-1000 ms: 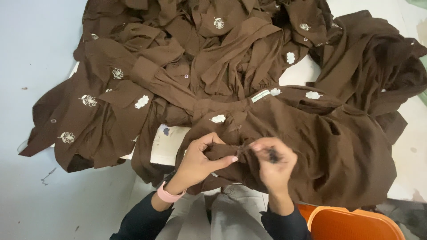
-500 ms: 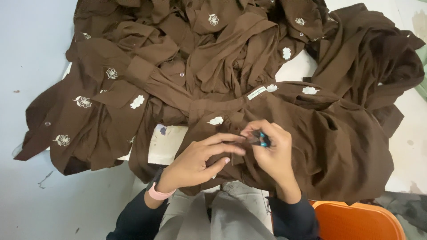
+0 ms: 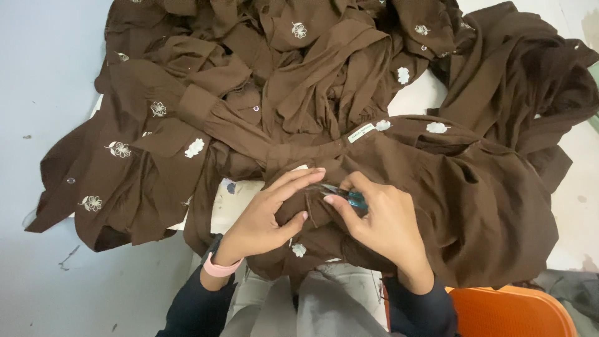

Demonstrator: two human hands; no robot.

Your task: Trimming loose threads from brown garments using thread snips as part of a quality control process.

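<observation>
Pinching a fold of the brown garment between thumb and fingers of the left hand, keeping that grip clenched on the cloth just in front of the body. Closing the right hand around a small teal thread snipper, blades pointing toward the pinched fold and touching or nearly touching it; whether a thread is being cut is too small to tell. Resting the garment partly on the lap, partly spreading it out to the right over the white table, with its white neck label lying face up just beyond the hands. Wearing a pink wristband on the left wrist, dark sleeves on both arms.

Judging progress: working on one piece only, close to its neck end. Leaving a large heap of similar brown garments with white embroidered flowers piled beyond and to the left, tangled rather than folded, so no sorting into finished and unfinished showing. Seeming, from that, to be somewhere in the middle of trimming, with many pieces possibly remaining. Showing an orange chair edge at lower right.
</observation>
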